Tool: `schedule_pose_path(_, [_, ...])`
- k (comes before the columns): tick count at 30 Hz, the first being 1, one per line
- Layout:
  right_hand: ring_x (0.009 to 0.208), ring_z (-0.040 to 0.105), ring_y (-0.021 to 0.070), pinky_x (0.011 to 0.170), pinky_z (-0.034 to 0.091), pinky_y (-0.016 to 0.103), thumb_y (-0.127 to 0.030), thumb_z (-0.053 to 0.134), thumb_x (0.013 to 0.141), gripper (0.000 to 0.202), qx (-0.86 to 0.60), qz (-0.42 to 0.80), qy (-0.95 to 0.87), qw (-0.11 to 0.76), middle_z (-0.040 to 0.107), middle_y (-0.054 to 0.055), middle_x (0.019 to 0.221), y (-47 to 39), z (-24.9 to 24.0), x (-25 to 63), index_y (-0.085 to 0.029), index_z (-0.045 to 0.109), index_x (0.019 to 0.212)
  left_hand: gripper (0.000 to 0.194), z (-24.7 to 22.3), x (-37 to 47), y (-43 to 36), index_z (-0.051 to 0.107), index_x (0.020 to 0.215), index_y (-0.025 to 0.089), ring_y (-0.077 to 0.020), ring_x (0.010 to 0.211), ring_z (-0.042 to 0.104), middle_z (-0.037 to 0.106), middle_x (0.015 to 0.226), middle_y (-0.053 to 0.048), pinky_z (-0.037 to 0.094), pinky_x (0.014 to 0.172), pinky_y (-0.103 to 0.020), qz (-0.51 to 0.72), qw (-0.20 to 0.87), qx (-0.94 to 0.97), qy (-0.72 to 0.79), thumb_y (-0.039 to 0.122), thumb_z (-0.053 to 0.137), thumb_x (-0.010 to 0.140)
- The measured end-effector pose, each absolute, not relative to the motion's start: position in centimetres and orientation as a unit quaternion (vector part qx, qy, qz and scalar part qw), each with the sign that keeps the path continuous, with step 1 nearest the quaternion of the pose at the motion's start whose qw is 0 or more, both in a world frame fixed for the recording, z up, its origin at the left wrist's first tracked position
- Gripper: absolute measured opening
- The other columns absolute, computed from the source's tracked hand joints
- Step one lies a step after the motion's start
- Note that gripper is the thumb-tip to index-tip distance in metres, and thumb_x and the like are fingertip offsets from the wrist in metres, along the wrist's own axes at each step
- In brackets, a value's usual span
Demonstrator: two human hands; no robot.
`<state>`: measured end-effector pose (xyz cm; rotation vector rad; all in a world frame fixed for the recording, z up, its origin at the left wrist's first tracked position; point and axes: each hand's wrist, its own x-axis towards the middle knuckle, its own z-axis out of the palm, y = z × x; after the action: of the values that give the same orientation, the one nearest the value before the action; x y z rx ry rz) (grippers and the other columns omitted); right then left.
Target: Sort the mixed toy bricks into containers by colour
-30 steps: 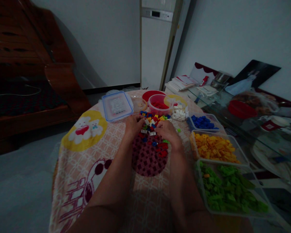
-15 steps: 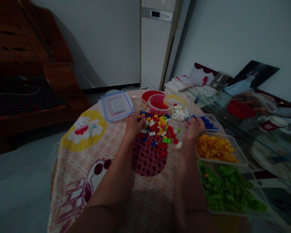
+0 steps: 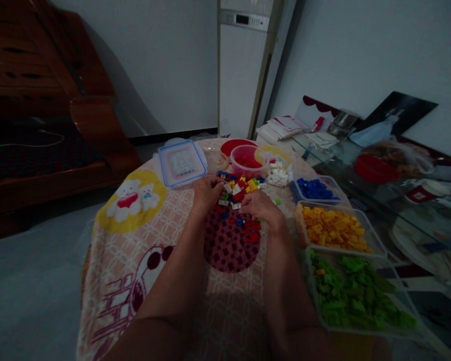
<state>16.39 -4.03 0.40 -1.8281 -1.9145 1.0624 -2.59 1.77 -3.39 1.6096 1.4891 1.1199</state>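
A mixed pile of toy building bricks (image 3: 237, 188) in red, yellow, white, blue and green lies on the cloth-covered table. At the pile's left edge is my left hand (image 3: 207, 194), fingers bent together at the bricks; what they pinch is too small to make out. My right hand (image 3: 262, 206) reaches over the pile's right side, its fingertips closed down among the bricks and partly hidden. Several loose red bricks (image 3: 251, 231) and a blue brick (image 3: 239, 222) lie nearer to me, between my wrists.
On the right stand clear boxes of blue bricks (image 3: 315, 189), yellow bricks (image 3: 332, 228) and green bricks (image 3: 361, 291). Behind the pile are a pink tub (image 3: 248, 168) with red bricks and a heap of white bricks (image 3: 278, 175). A blue-rimmed lid (image 3: 182, 163) lies left. A cluttered glass table (image 3: 364, 193) adjoins.
My right hand has moved left from the box of blue bricks to the mixed pile. My left hand has stayed at the pile's left edge.
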Motion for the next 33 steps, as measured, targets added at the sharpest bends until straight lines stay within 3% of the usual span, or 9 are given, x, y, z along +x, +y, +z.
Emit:
schedule_pose_path(3, [0.059,0.064,0.0126,0.057,0.045,0.020,-0.022,0.080,0.077,0.008,-0.616,0.315,-0.721,0.039,0.071,0.000,0.066,-4.3,1.2,14.9,-0.016,0.075,0.078,0.020,-3.5,-2.6,1.9,0.077,0.084,0.016,-0.0167,0.062,0.068,0.073,0.069,-0.003,0.053,0.062,-0.025,0.429,0.332,0.617,0.570,0.026,0.059,0.081])
schedule_pose_path(8, [0.096,0.075,0.0245,0.077,0.053,0.027,-0.023,0.085,0.074,0.030,-0.634,0.206,-0.741,-0.082,0.080,0.013,0.102,-4.7,2.1,12.8,-0.016,0.078,0.102,0.022,-3.4,-2.7,1.9,0.077,0.085,0.016,-0.0164,0.063,0.068,0.073,0.070,-0.002,0.052,0.062,-0.025,0.425,0.330,0.616,0.576,0.027,0.058,0.081])
schedule_pose_path(12, [0.109,0.073,0.0264,0.084,0.053,0.028,-0.015,0.072,0.082,0.034,-0.640,0.168,-0.746,-0.082,0.077,0.018,0.118,-4.7,1.7,12.4,-0.015,0.077,0.115,0.024,-3.6,-2.8,1.8,0.078,0.087,0.017,-0.0163,0.064,0.067,0.072,0.069,-0.001,0.052,0.062,-0.024,0.431,0.330,0.613,0.574,0.029,0.058,0.082])
schedule_pose_path(21, [0.086,0.073,0.0173,0.080,0.051,0.023,-0.013,0.061,0.084,0.021,-0.627,0.231,-0.736,0.109,0.080,0.007,0.089,-4.1,1.2,14.0,-0.016,0.081,0.091,0.024,-3.6,-2.8,2.0,0.079,0.089,0.016,-0.0170,0.064,0.068,0.074,0.071,-0.002,0.052,0.062,-0.025,0.430,0.327,0.618,0.571,0.026,0.059,0.081])
schedule_pose_path(27, [0.058,0.068,0.0152,0.057,0.054,0.023,-0.020,0.058,0.083,0.021,-0.663,0.350,-0.580,0.319,0.071,0.000,0.067,-3.4,-0.2,15.2,-0.017,0.077,0.091,0.023,-3.5,-2.7,1.8,0.078,0.087,0.017,-0.0175,0.065,0.069,0.075,0.072,-0.003,0.053,0.061,-0.025,0.428,0.328,0.617,0.573,0.029,0.059,0.083])
schedule_pose_path(30, [0.061,0.070,0.0177,0.057,0.057,0.025,-0.021,0.058,0.082,0.023,-0.680,0.344,-0.482,0.433,0.069,0.001,0.065,-2.8,-0.8,16.7,-0.015,0.075,0.095,0.022,-3.7,-2.7,1.9,0.077,0.086,0.017,-0.0174,0.064,0.068,0.074,0.071,-0.003,0.052,0.061,-0.025,0.429,0.327,0.618,0.572,0.029,0.059,0.083])
schedule_pose_path(33, [0.069,0.073,0.0196,0.063,0.062,0.028,-0.023,0.056,0.083,0.030,-0.697,0.259,-0.379,0.551,0.070,0.004,0.071,-2.2,-1.4,19.0,-0.014,0.073,0.105,0.022,-3.8,-2.6,2.0,0.077,0.085,0.017,-0.0174,0.064,0.068,0.074,0.070,-0.003,0.052,0.061,-0.025,0.429,0.325,0.619,0.572,0.028,0.059,0.082])
